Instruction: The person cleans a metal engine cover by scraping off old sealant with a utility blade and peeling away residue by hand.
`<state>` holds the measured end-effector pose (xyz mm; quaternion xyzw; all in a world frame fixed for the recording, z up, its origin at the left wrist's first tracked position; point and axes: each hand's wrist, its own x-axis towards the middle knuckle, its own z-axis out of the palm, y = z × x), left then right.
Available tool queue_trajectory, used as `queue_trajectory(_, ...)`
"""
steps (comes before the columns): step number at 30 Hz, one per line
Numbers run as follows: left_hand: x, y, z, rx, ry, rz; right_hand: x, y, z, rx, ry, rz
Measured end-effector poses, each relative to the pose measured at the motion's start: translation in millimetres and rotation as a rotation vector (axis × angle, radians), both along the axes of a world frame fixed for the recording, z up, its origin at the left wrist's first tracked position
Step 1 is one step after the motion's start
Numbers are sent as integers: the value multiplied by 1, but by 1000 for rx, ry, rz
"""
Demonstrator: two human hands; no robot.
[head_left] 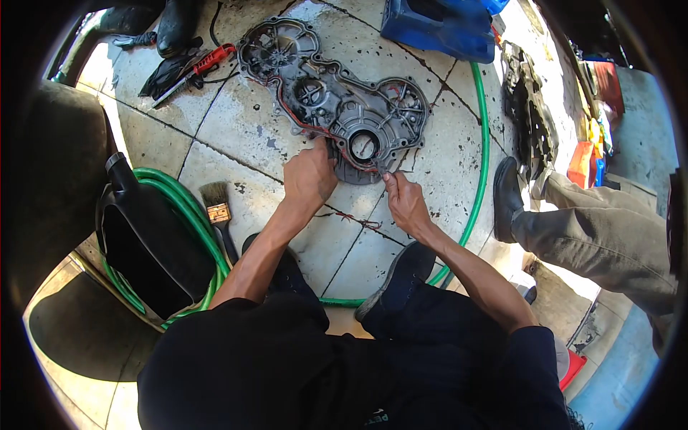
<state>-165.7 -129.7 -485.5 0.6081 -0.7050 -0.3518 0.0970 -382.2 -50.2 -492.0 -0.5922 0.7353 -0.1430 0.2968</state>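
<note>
A grey metal engine cover [337,100] lies on the tiled floor in front of me, with ribs, bolt holes and a round opening at its lower end. Red sealant runs along part of its rim. My left hand [309,174] is closed on the cover's near edge, left of the round opening. At the lower right edge my right hand [407,203] is closed in a pinch, thumb uppermost. Whatever lies between those fingers is too small to make out. Thin red strips [351,218] lie on the floor between my forearms.
A green hose [481,143] curves around the right and coils at left beside a black jug [147,236]. A paintbrush [217,208] lies near my left forearm. Beyond are a red-handled tool [208,61] and blue container [437,32]. Another person's leg [580,236] extends in from the right.
</note>
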Motion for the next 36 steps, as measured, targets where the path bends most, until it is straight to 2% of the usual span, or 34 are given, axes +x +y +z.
queue_trajectory(3,-2,-2,1,-8,4,-4,-4,-4,4,-27,-9,59)
queue_trajectory(5,0,-1,1,-10,-4,3,-7,-12,2,16,37,-98)
queue_trajectory(6,0,-2,0,-10,-4,5,-4,-10,2,18,35,-96)
queue_trajectory(9,-3,-1,1,-7,-2,-1,6,1,4,36,11,64)
queue_trajectory(10,-3,-2,2,-6,-9,8,4,-5,2,-36,4,-16)
queue_trajectory(13,-1,0,-2,-23,25,10,6,-6,1,-22,12,-86)
queue_trajectory(22,-2,3,-2,-51,53,30,15,10,6,6,10,2)
queue_trajectory(26,-5,1,3,8,18,23,-11,-8,14,12,32,46)
queue_trajectory(27,-7,2,1,5,41,16,-17,-17,31,134,96,52)
queue_trajectory(29,-9,5,-2,7,71,11,-31,-27,54,208,190,133)
queue_trajectory(32,-20,2,0,-35,94,26,-49,-29,68,167,244,262)
queue_trajectory(36,-23,0,0,-5,100,20,-41,-40,76,330,170,170)
